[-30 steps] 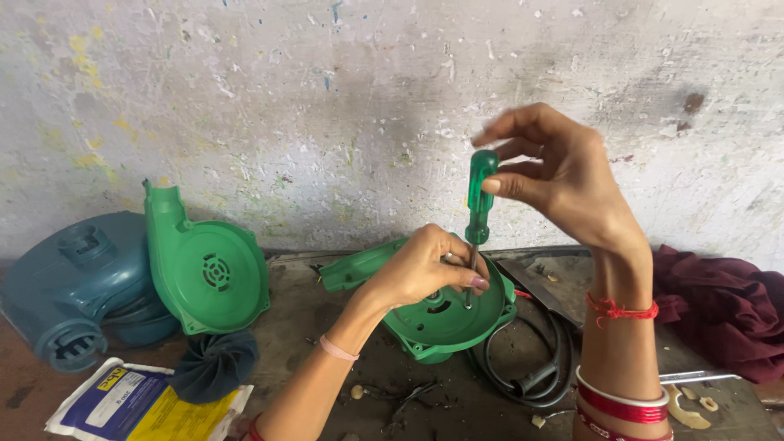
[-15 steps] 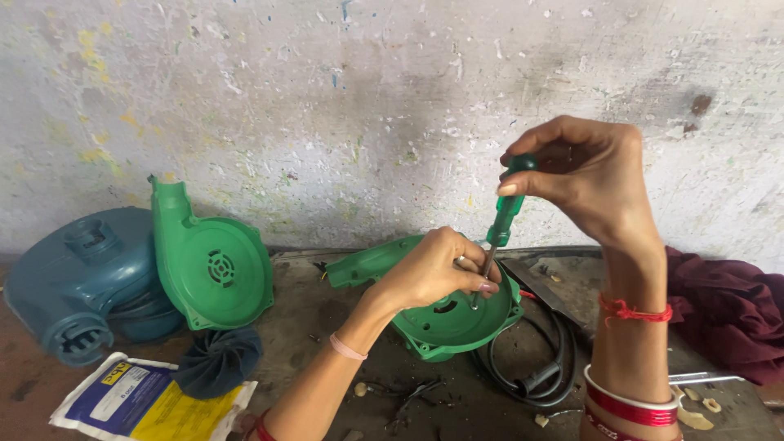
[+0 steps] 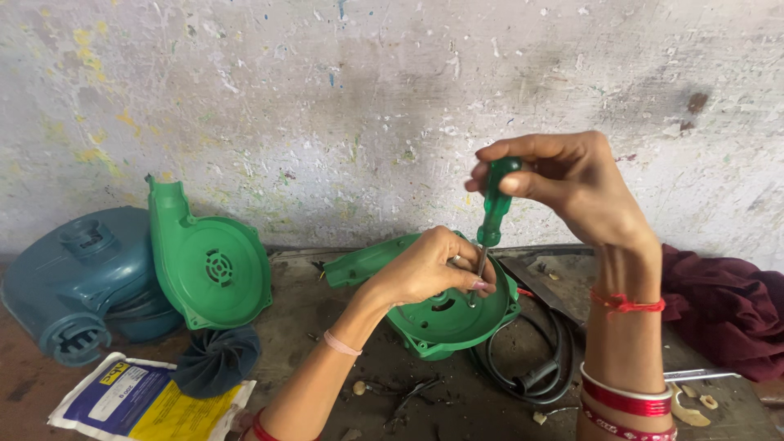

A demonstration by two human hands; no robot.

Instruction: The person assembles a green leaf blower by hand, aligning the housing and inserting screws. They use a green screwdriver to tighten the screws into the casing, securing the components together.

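My right hand (image 3: 572,184) grips the green handle of a screwdriver (image 3: 494,214), held nearly upright with its tip pointing down into a green blower housing half (image 3: 441,314) on the bench. My left hand (image 3: 429,269) rests on that housing's rim and pinches the metal shaft near the tip. The tip itself is hidden behind my left fingers.
A second green housing half (image 3: 208,265) leans upright at left against a blue-grey blower body (image 3: 77,278). A dark impeller (image 3: 216,359) lies on a white, blue and yellow packet (image 3: 139,400). A black cable (image 3: 543,359) coils right of the housing; a maroon cloth (image 3: 723,310) lies far right.
The screwdriver tilted and then came back nearly upright while my right hand shifted slightly on the handle. My left hand stayed on the housing, guiding the shaft.
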